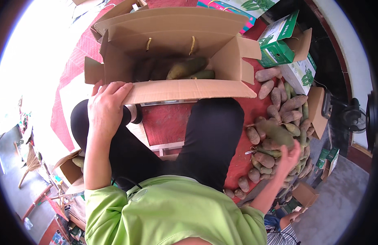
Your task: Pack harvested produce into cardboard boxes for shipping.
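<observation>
An opened cardboard box (221,47) stands in front of my knees, its flaps spread. A green radish (187,68) and at least one more lie inside; the box's left part is dark and blurred. My left hand (105,104) grips the left end of the near flap (189,90), fingers bent over its edge. Out to the right, my right hand (291,153) holds a long green radish (276,131) by one end, smeared by motion. Beneath it spreads a heap of purplish and green radishes (293,104) on a red mat.
Green-and-white printed cartons (274,53) stand behind the heap, with an open brown carton (317,110) beside it. A black fan (354,116) is at far right. Another person's arm (289,218) shows at lower right. A broom (32,159) and another carton (70,169) are at left.
</observation>
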`<state>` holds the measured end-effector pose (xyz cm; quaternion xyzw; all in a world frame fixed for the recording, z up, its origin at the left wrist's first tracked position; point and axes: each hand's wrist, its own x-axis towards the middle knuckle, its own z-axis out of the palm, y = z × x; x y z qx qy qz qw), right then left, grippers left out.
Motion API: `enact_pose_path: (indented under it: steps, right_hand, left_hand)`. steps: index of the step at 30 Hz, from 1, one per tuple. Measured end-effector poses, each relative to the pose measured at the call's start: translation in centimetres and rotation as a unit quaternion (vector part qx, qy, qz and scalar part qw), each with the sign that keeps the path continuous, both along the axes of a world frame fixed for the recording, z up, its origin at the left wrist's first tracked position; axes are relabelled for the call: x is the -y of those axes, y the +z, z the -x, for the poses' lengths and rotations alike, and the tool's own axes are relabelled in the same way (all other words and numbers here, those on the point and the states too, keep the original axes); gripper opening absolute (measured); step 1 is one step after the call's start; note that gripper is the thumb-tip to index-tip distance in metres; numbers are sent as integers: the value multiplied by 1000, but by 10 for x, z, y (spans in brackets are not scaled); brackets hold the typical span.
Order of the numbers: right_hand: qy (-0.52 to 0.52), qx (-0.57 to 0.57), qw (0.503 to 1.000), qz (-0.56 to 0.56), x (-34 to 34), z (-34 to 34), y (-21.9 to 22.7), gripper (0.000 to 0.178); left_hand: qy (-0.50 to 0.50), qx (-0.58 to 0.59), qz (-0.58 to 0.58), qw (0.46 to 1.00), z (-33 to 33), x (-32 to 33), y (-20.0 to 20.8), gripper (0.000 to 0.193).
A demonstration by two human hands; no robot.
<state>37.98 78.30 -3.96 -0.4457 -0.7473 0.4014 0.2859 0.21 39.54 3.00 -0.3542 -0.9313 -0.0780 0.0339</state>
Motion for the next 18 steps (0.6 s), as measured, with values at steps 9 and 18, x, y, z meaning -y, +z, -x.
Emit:
enact_pose_path:
  steps: [9,18]
  right_hand:
    - [129,-281,946,-101,11,129,164,55]
    - [332,-152,921,134,78,307,103,46]
  left_hand:
    - [-11,18,-16,1000,5,-3,2,32]
    - [-18,13,-8,1000,5,3,0,41]
